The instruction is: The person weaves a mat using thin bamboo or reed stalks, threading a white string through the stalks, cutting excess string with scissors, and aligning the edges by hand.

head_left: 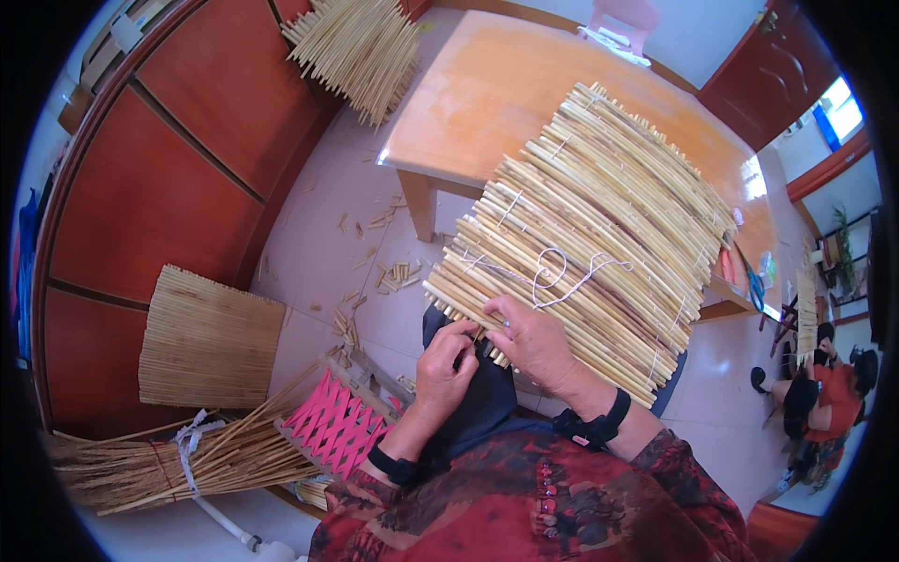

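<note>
A mat of straight, pale straw-coloured stalks (599, 225), tied in rows with white string, slopes from my lap up onto the table. My right hand (534, 342) is closed on the mat's near left edge, thumb and fingers against the stalks there. Just left of it, my left hand (445, 370) is closed in a pinch at the stalk ends; what its fingers hold is hidden. A loose length of white string (562, 281) lies in loops on top of the mat, above my right hand.
An orange wooden table (449, 103) carries the mat's far part. Red cabinets (150, 197) line the left, with a finished mat (211, 337) against them. A tied stalk bundle (140, 464), a pink-strapped stool (337, 421) and cut stalk pieces (398, 274) lie left. Another person (824, 393) sits far right.
</note>
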The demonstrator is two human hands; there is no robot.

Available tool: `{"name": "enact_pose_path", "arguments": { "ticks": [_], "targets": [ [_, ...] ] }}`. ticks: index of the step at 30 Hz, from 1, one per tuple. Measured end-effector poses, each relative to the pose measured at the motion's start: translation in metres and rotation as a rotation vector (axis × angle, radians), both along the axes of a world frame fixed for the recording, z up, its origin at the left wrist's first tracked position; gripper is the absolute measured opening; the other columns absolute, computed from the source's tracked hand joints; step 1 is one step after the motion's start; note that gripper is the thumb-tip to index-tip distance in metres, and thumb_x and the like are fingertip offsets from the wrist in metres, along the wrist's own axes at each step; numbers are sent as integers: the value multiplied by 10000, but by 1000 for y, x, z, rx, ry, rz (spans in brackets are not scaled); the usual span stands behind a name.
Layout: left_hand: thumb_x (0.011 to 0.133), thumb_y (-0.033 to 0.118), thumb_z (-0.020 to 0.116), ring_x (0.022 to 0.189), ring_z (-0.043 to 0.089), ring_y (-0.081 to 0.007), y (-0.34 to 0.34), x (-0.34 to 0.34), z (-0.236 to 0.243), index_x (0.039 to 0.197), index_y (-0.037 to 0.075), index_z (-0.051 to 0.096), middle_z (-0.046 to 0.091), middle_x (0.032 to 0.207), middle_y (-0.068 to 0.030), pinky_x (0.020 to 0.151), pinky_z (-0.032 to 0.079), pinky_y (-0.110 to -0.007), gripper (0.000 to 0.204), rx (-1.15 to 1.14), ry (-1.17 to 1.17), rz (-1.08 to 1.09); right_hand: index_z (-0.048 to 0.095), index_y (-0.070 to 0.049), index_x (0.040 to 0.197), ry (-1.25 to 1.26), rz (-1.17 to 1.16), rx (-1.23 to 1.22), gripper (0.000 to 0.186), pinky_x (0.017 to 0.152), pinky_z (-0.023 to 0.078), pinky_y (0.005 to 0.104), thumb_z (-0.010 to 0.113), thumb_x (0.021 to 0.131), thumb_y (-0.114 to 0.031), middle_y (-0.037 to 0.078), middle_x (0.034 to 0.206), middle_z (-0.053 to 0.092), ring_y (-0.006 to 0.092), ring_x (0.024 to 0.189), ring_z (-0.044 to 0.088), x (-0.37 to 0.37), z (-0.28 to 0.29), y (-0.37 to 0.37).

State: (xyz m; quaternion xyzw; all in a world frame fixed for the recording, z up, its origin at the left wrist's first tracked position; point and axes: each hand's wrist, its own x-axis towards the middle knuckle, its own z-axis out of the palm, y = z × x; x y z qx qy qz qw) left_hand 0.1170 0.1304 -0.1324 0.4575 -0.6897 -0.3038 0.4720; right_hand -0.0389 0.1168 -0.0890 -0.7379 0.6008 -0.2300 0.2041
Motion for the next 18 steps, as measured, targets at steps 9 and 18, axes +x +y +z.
{"name": "enact_pose_path", "arguments": {
  "ticks": [9,18],
  "targets": [
    [614,-63,601,862,596,-273,-10,2,-3,722,-2,527,609,1020,-118,729,484,-343,144,-389,-234,-34,549,-112,1036,-310,-74,152,300,510,427,306,661,759,-144,56,612,535,159,534,524,-16,5,3],
    [632,-76,612,860,592,-287,-13,1,2,746,-8,535,614,997,-132,746,483,-357,154,-345,-244,-46,481,-92,930,12,-11,-45,238,621,468,377,636,759,-152,59,866,595,256,780,610,1,1,7]
  ]
}}
